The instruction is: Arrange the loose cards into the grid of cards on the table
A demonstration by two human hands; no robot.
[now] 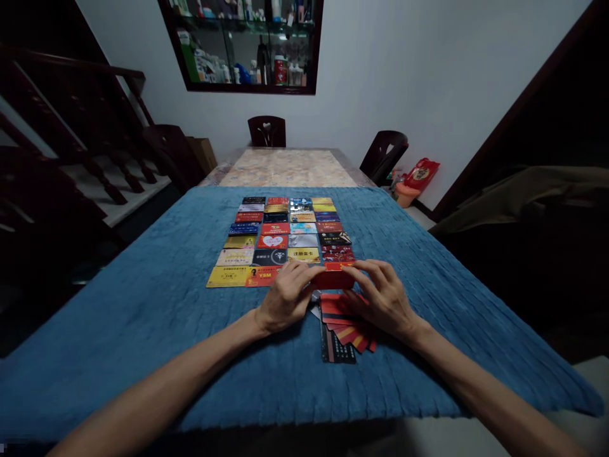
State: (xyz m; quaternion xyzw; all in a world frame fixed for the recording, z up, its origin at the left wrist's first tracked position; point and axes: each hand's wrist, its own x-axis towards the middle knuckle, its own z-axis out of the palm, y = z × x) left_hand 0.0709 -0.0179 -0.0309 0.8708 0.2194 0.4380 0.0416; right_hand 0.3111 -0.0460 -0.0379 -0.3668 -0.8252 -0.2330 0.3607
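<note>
A grid of several colourful plastic cards lies in rows on a blue cloth. My left hand and my right hand meet at the grid's near right corner. Both pinch the ends of one red card, held just above the cloth. Below the hands, a fanned pile of red and black cards rests on the cloth, partly hidden by my right hand.
The cloth covers the near end of a long marble-topped table. Dark chairs stand at the far end and far right. A staircase rises on the left. A glass cabinet hangs on the back wall.
</note>
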